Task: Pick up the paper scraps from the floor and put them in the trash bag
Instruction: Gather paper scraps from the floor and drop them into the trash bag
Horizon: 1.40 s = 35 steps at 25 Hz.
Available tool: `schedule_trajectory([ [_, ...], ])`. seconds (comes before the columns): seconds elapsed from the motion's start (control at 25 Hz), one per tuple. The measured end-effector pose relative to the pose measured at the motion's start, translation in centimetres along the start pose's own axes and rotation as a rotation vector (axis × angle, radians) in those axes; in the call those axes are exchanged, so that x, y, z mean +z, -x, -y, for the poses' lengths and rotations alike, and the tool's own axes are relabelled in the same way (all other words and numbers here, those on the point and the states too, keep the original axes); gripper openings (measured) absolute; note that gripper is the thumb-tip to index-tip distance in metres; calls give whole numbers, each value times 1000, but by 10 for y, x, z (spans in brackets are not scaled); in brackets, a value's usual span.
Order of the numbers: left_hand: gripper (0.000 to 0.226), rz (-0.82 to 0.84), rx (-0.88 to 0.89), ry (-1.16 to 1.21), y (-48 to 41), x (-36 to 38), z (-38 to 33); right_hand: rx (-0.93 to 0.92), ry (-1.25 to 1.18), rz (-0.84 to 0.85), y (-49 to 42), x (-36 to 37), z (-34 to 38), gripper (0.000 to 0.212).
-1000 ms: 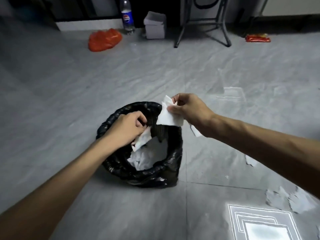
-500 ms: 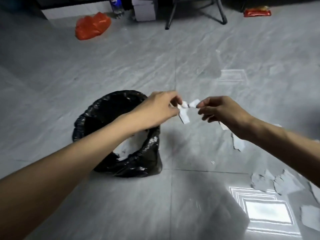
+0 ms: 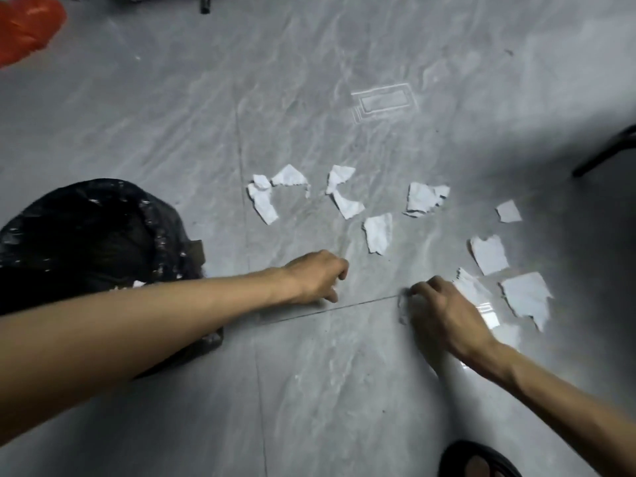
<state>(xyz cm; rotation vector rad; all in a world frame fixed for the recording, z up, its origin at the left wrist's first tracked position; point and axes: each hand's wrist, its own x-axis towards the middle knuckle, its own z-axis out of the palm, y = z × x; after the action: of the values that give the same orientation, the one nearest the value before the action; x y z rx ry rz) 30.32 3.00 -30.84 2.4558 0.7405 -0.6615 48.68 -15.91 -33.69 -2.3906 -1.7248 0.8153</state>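
Observation:
The black trash bag (image 3: 156,218) stands open on the grey floor at the left; my left forearm crosses in front of it. Several torn white paper scraps (image 3: 378,232) lie in an arc to the right of the bag, from a near-left piece (image 3: 263,203) to a large one (image 3: 526,297) at the far right. My left hand (image 3: 315,277) is down at the floor below the scraps, fingers curled, with nothing visible in it. My right hand (image 3: 444,313) is low on the floor, its fingertips pinched on a small greyish scrap (image 3: 402,309). Another scrap (image 3: 473,287) lies just behind that hand.
An orange plastic bag (image 3: 24,27) lies at the top left. A dark furniture leg (image 3: 605,153) juts in at the right edge and a stand's foot (image 3: 205,3) shows at the top. A black sandal (image 3: 478,459) is at the bottom right.
The view has tilted down and right, away from the bag. Both hands dropped from chest height beside the bag to the floor, and the right hand now pinches a scrap there.

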Motion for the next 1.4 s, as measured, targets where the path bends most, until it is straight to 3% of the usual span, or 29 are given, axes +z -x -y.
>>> schedule_trajectory([
  [0.08,34,-39,-23,33,-13,19,10,-99,-58,-2,1,8,1,17],
  [0.2,25,-152,11,153,-20,34,26,-197,-183,-2,-1,13,4,16],
  [0.36,13,-227,70,236,-16,48,37,125,-387,-316,-7,5,-25,21],
  [0.44,10,-258,88,239,-16,52,36,298,-381,-349,-9,2,-51,28],
  [0.52,10,-259,109,186,-18,52,33,359,-353,-298,-9,7,-67,22],
  [0.68,10,-272,179,-22,-21,45,27,280,-259,-314,-11,17,-70,6],
  [0.84,8,-461,192,68,-63,12,0,219,-225,-360,-5,12,-70,8],
  [0.96,3,-414,153,77,-112,-3,-19,154,-238,-425,5,4,-77,8],
  [1.08,4,-405,144,15,-133,5,-25,206,-298,-482,29,-2,-96,12],
  [1.28,7,-473,132,141,-128,15,-29,269,-104,-319,71,23,-100,18],
  [1.4,17,-562,84,346,-114,9,-28,188,-202,-204,68,28,-86,25],
])
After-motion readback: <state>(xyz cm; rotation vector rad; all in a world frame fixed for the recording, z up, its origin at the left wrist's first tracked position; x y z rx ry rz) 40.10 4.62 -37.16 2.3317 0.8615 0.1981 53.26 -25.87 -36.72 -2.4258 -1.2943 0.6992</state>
